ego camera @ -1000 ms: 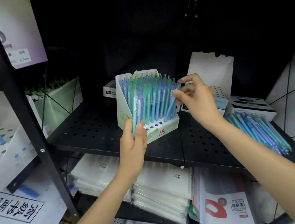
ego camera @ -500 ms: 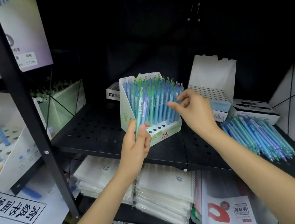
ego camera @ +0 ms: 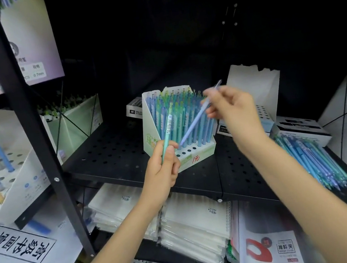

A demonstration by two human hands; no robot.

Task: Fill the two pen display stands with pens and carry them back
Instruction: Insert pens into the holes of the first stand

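Head view: looking down at a black perforated shelf (ego camera: 114, 151), both forearms reaching in.
Lower shelf, nearest: stacks of plastic-wrapped notebooks (ego camera: 192, 223) lying flat below the left wrist; printed packet with a red mark (ego camera: 270, 250) beneath the right forearm.
Left hand (ego camera: 162, 172): fingers curled round a teal pen (ego camera: 167, 135), thumb pressed on the barrel; pen upright, rising from the fist in front of the stand's left side.
Right hand (ego camera: 233, 111): fingertips pinching a lilac pen (ego camera: 197, 117) near its upper end; pen tilted, lower tip pointing down toward the left thumb, apparently over the stand's front holes; slightly blurred.
Filled stand (ego camera: 201, 154): white and green card display stand just beyond the left fingers, between the two hands; packed with upright blue, teal and green pens (ego camera: 175, 118); front row of holes, nearest the left knuckles, open; red price mark on the front lip.
Loose pens (ego camera: 311, 158): pile of blue and teal pens lying flat on the shelf, right of the right forearm, well apart from its fingers.
Second stand (ego camera: 255, 90): white card stand behind the right hand, hole panel partly hidden by that hand; contents cannot be told.
Boxes: black and white carton (ego camera: 301, 128) beyond the loose pens; small dark box (ego camera: 134, 110) behind the filled stand.
Far left, past the black upright (ego camera: 35, 135): pale green stand (ego camera: 77, 123) and a white stand (ego camera: 9, 171) with a few pens in its holes.
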